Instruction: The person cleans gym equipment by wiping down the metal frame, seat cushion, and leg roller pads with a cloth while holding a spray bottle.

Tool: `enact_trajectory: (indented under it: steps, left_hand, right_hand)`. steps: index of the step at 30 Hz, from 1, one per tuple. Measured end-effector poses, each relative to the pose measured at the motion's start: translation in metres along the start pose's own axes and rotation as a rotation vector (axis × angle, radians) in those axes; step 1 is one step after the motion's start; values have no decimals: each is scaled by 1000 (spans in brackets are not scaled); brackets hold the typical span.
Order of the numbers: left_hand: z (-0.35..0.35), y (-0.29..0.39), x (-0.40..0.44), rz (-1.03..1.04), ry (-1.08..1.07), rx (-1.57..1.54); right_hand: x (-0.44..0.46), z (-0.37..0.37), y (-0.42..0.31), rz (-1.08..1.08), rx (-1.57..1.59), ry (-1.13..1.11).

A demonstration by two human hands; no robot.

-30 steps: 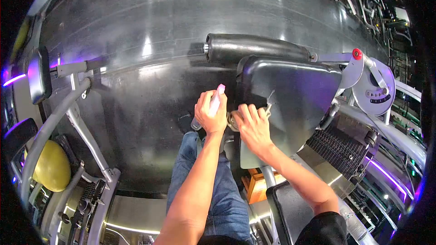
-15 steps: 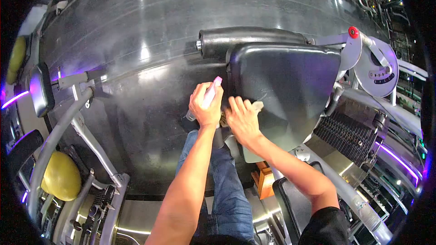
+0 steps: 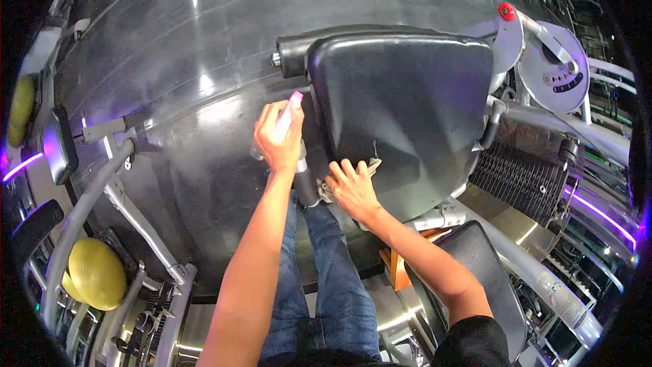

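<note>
My left hand (image 3: 277, 139) is wrapped around a pale bottle with a pink top (image 3: 290, 113), probably a spray bottle, beside the left edge of the black padded seat (image 3: 407, 95). Most of the bottle is hidden by my fingers. On the near left part of that seat, my right hand (image 3: 354, 190) presses a crumpled, light brown cloth (image 3: 326, 193). One end of the cloth sticks out past my fingers onto the pad. Below my left hand, a dark handle with a metal collar (image 3: 305, 180) stands beside the seat.
A black roller pad (image 3: 292, 58) lies along the seat's far edge. To the right are a grey disc with a red knob (image 3: 506, 11) and a weight stack (image 3: 519, 187). Another black pad (image 3: 475, 272) sits near my right elbow. Metal frames and a yellow ball (image 3: 98, 274) are at left.
The view has shifted, so the seat appears farther left and higher. My right hand has slid the cloth nearer to me along the pad. My left hand still grips the bottle.
</note>
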State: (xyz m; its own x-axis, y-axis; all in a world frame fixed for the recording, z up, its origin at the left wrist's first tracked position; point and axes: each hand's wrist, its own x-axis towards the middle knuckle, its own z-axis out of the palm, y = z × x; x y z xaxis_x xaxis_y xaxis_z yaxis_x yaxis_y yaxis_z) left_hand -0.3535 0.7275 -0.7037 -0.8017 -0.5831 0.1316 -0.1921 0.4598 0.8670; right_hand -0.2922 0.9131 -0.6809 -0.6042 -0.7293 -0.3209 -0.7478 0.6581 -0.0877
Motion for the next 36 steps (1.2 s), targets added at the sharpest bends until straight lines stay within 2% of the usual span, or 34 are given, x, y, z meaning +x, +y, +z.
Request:
enact_trajectory:
  steps: [2,5,10,11,13,14,16,19,21,24,26,27,30,31,32,34,36]
  left_hand:
    - [-10,1,0,92,6,21]
    - [-34,5,-1,173,22,43]
    - [-88,45,-30,-16,-411,-24]
    - [-93,49,-41,-8,-423,-16]
    - [-94,56,-60,-329,-546,-2]
    - [-91,59,-67,-323,-557,0]
    - [-80,61,-82,-489,-551,-75]
    - [-59,57,-102,-440,-502,-77]
    - [-51,60,-106,-418,-471,-78]
    - [-39,67,-99,-393,-439,3]
    - [-34,69,-93,-497,-475,64]
    - [-32,71,-90,-402,-467,60]
    - [-27,79,-77,-402,-573,196]
    - [-22,71,-71,-200,-567,168]
    - [-20,65,-67,-194,-576,173]
    - [-13,90,-43,-411,-646,41]
    - [4,94,-20,-490,-710,-23]
  right_hand:
    - [-16,8,5,-10,10,19]
    - [-19,-8,17,161,246,121]
    - [2,-19,36,569,418,444]
    - [3,-16,35,586,468,472]
    - [0,-5,26,626,524,515]
    - [-6,1,17,648,532,528]
    - [-26,10,2,639,557,457]
    - [-55,26,-14,714,680,373]
    - [-69,32,-16,934,849,482]
    - [-85,34,-6,998,925,613]
    - [-87,32,0,1024,939,648]
    - [-84,30,4,1064,996,662]
    - [-65,25,15,1156,1061,738]
    - [-54,21,18,1145,1031,802]
    - [-43,17,20,1133,1000,864]
    - [-20,16,22,1072,933,868]
    - [-3,14,11,1001,911,923]
